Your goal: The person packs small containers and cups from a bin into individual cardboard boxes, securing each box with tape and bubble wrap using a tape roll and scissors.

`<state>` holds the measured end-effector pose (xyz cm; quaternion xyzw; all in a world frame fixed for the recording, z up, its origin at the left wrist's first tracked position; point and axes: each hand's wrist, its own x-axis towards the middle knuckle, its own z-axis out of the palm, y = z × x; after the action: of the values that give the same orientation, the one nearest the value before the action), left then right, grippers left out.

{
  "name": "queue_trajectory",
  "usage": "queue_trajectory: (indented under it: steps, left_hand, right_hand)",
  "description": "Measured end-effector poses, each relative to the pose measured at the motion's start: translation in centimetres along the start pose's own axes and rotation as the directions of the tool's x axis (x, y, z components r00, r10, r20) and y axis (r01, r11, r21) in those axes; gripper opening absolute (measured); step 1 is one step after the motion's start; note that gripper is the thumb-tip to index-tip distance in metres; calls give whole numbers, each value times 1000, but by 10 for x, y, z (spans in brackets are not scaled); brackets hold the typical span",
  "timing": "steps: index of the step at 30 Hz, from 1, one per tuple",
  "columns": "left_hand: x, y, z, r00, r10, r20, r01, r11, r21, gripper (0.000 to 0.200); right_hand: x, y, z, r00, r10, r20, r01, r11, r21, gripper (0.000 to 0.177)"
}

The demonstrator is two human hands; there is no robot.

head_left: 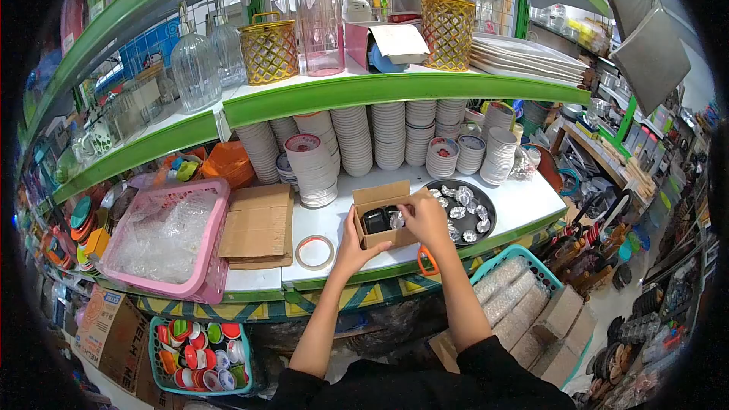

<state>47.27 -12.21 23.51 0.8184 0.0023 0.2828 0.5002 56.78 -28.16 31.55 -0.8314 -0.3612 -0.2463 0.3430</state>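
An open cardboard box [387, 196] stands on the white shelf, with a black item [375, 221] inside it. My left hand [355, 247] grips the box's left side and lower front edge. Over the box's right part, my right hand [423, 218] pinches a small shiny silver piece [397, 220] at the opening. Just right of the box lies a round black tray [490, 216] holding several crinkled silver pieces [465, 196]. An orange-handled tool [427, 260] lies at the shelf's front edge, below my right hand.
A tape roll [314, 252], flat cardboard [257, 224] and a pink basket [205, 258] of bubble wrap lie to the left. Stacked white bowls [351, 140] line the back. Below are a teal basket [482, 269] of wrapped items and another basket [247, 368] of colourful lids.
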Motion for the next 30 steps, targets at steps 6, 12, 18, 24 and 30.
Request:
queue_trajectory:
  steps: [6,12,18,24,30]
  left_hand:
    - [-1,3,-1,1000,-29,11,28,999,24,119]
    - [-1,2,-1,1000,-16,12,16,999,38,119]
    - [-2,6,-1,1000,-28,11,27,999,33,119]
    - [-2,4,-2,999,-31,19,30,998,46,119]
    - [-2,3,-2,1000,-25,12,25,999,48,120]
  right_hand:
    - [-1,34,-22,970,199,-139,-185,976,112,10]
    - [-17,73,-27,915,397,-76,-387,914,117,11]
    - [-34,83,-26,927,368,76,-344,913,-221,15]
    - [-43,87,-20,916,389,94,-354,897,-264,18]
    - [-41,93,-19,897,430,100,-414,898,-148,14]
